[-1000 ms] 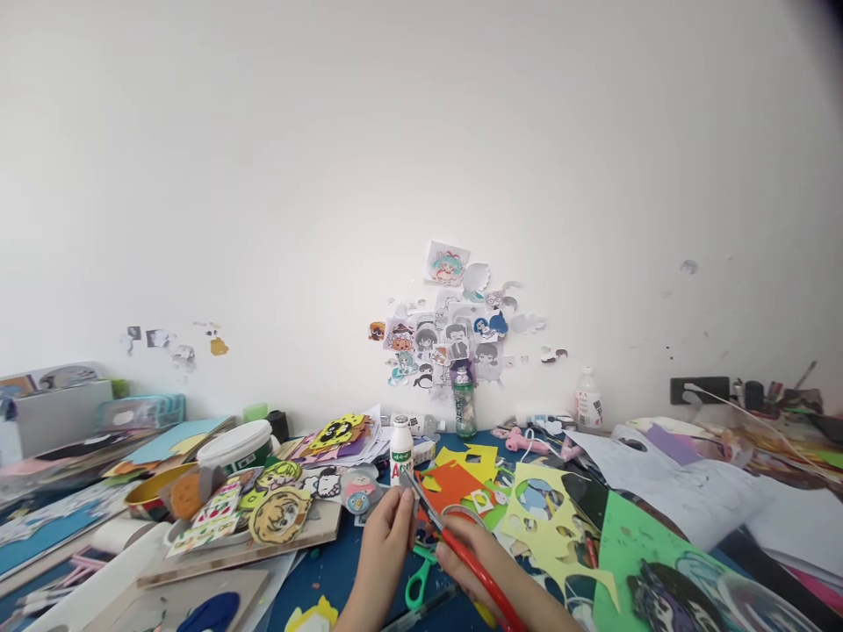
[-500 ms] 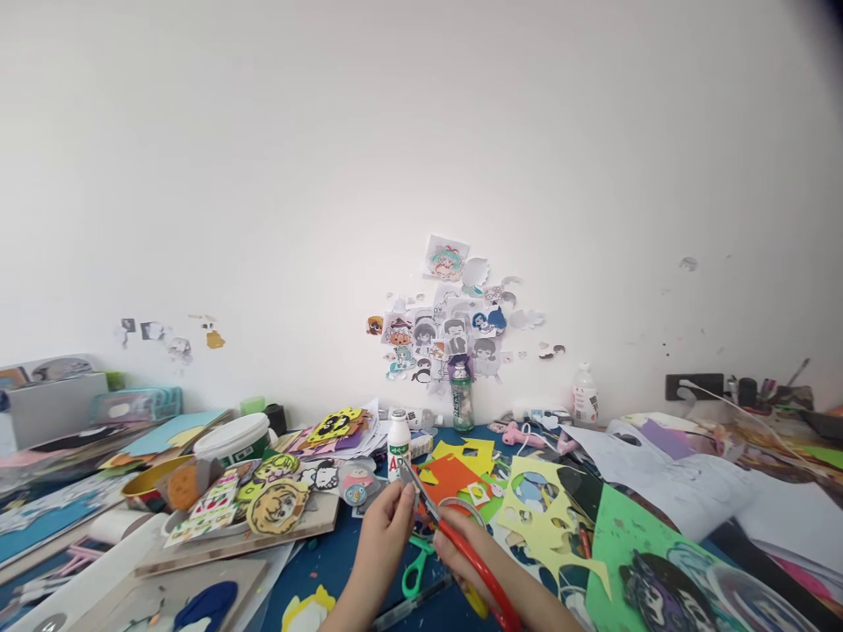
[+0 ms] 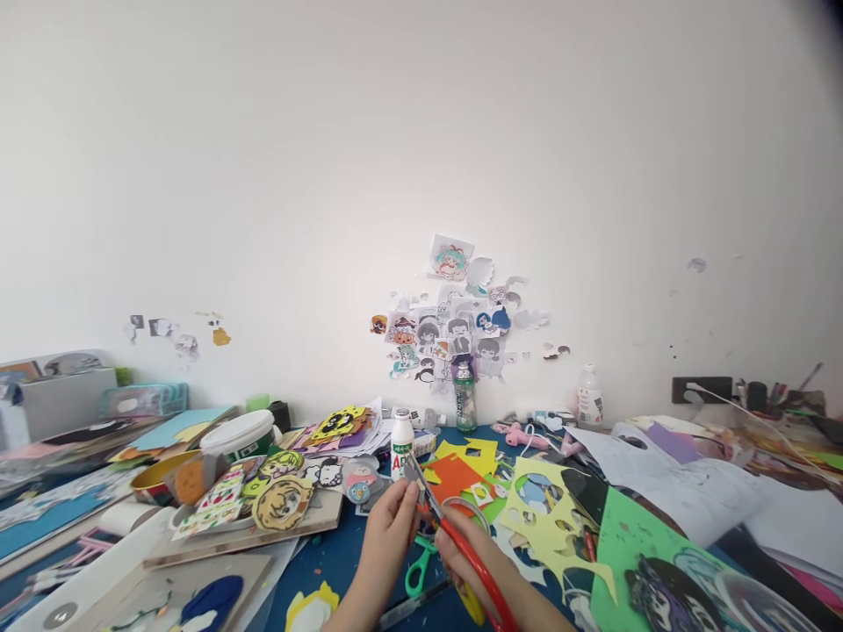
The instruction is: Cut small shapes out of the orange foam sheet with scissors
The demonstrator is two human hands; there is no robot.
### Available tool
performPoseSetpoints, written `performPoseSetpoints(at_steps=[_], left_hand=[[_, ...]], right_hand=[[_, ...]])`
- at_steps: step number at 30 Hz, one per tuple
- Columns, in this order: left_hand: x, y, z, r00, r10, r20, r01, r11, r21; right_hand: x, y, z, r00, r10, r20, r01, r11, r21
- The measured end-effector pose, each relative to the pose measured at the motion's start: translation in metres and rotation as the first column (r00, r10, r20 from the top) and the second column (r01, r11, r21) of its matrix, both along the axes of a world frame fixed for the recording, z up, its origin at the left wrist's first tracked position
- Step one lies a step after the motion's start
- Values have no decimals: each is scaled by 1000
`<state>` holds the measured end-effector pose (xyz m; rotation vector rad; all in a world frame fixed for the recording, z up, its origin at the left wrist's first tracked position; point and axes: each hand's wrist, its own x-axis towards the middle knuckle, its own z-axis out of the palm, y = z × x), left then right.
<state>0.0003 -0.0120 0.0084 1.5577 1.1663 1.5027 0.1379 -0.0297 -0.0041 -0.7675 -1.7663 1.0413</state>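
Observation:
My right hand (image 3: 464, 544) grips a pair of scissors (image 3: 474, 562) with red and yellow handles. Their metal blades point up and away, close to the fingertips of my left hand (image 3: 392, 518). Thumb and fingers of that left hand are pinched together beside the blades; a small greyish piece seems to stick out there, mostly hidden and too small to make out. Right behind the fingertips stands a white bottle (image 3: 401, 434) with a green and red label. Beneath the hands lie smaller scissors with turquoise handles (image 3: 416, 575) on the blue tabletop (image 3: 352, 562).
Cut yellow paper (image 3: 543, 518), orange paper (image 3: 454, 476) and a green sheet (image 3: 632, 535) lie to the right. At left are a white-lidded tub (image 3: 237, 434), a yellow bowl (image 3: 154, 474) and a round face cutout (image 3: 282, 503). A glass bottle (image 3: 464, 404) stands by the wall.
The camera view has shifted slightly, so the background sits a little further right. Both hands stay in nearly the same pose, with the scissors still beside the left fingertips.

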Motion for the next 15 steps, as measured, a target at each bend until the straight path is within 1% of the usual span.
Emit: performPoseSetpoints(at_steps=[3,6,12,15], left_hand=[[1,-2,2,1000,-4,9,4,1000,-1],[0,-2,4,1000,-18,15,18,1000,-12],[-1,-2,5,994,-106,22,108,992,-67],[-2,-1,6,989,-143,38,145,986,-79]], right_hand=[[0,-1,2,999,15,42,-14,1000,-28],[0,-1,3,998,10,56,-9,1000,-4],[0,0,1,998,-28,60,28,1000,7],[1,3,-2,999,0,49,0,1000,2]])
